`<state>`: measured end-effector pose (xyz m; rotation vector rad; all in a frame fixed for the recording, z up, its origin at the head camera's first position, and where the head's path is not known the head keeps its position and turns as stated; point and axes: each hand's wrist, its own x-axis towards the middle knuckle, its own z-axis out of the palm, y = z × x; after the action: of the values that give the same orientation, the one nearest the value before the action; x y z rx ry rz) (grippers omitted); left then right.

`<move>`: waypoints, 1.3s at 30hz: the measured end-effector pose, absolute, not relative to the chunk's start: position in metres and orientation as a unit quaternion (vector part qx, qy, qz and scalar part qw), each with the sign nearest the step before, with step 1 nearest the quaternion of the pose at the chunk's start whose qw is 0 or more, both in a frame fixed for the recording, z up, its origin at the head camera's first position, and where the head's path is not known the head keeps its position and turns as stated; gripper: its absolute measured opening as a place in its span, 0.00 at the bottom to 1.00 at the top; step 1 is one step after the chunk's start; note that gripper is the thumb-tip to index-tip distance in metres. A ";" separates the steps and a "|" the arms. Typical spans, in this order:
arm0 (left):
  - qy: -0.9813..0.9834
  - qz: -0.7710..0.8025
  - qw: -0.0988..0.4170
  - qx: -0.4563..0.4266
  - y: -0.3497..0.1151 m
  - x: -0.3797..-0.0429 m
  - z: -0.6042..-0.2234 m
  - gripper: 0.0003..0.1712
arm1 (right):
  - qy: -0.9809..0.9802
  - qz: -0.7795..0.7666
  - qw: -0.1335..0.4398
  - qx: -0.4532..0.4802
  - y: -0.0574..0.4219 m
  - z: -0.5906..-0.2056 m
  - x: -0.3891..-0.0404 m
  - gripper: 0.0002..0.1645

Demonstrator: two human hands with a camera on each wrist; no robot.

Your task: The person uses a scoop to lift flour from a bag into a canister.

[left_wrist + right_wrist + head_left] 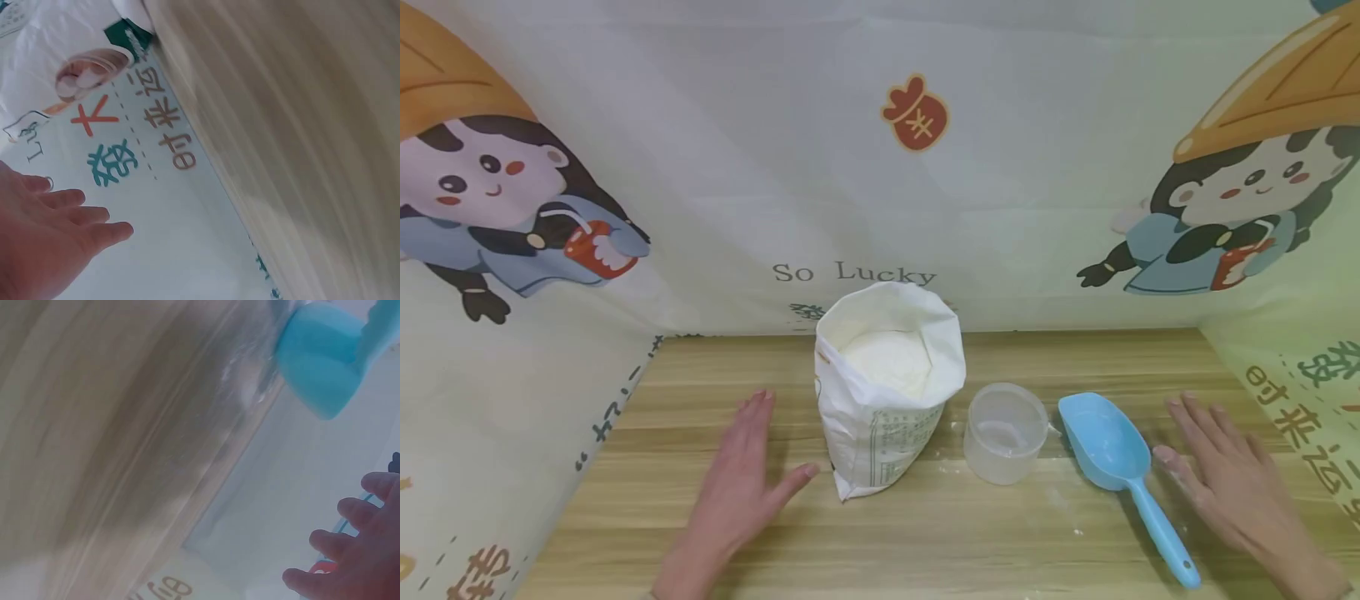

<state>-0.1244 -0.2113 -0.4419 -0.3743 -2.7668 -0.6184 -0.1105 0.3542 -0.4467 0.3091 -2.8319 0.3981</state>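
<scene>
Left grip (733, 492) is let go: I see its fingers reach out straight toward the back edge of the counter (925, 554), and they hold nothing. It is by the left side of the counter, with the thumb pointing at the white bag (880, 442). Right grip (1240, 492) is let go too, its fingers spread out near the right edge. Its thumb is just beside the blue scoop (1105, 442), but I can't tell if they touch.

The bag stands up near the middle of the back edge. Its top is wide open, and I can see white powder (891, 358) inside. To the right of the bag is a round, see-through cup (1003, 454), sitting between the bag and the scoop. The scoop lies with its hollow side up. Its handle points to the front right corner, and its wide end points to the back. I see little white specks (1078, 532) on the counter near the scoop. Behind the back edge hangs a pale sheet (1037, 167) with cartoon people on it.
</scene>
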 end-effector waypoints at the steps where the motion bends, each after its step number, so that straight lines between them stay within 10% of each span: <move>1: -0.955 -0.231 0.133 -0.127 -0.208 -0.125 -0.440 0.63 | -0.975 0.143 0.131 0.108 0.353 -0.446 -0.110 0.41; 24: -0.839 -0.533 0.067 -0.087 -0.142 -0.160 -0.431 0.77 | -0.951 0.253 0.119 0.133 0.335 -0.444 -0.108 0.39; 39: -0.845 -0.525 0.086 -0.053 -0.133 -0.162 -0.432 0.59 | -0.962 0.267 0.013 0.059 0.335 -0.435 -0.101 0.49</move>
<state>-0.1617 -0.1328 -0.4316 -0.1591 -2.5199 -1.5638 -0.1007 0.3347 -0.4354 0.1851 -2.9978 0.8311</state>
